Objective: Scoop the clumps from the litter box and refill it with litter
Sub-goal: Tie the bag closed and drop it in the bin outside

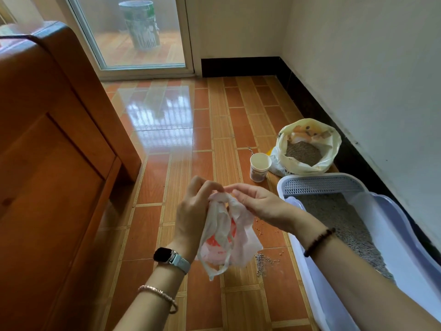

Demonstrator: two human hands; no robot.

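Note:
A crumpled white plastic bag (226, 237) with red print hangs in the air between my hands. My left hand (195, 211) grips its top edge from the left, and my right hand (257, 201) pinches the same edge from the right. The pale lilac litter box (317, 278) lies on the floor at the lower right, with grey litter (343, 223) inside and a perforated grid (322, 185) at its far end. Beyond it stands an open yellow litter bag (310, 146) with grey granules showing. A white paper cup (259, 167) stands upright beside that bag.
Spilled litter granules (262, 263) lie on the orange tiled floor beside the box. A wooden cabinet (52, 144) fills the left side. A glass door (133, 32) is at the back, and a white wall (370, 80) with black skirting runs along the right.

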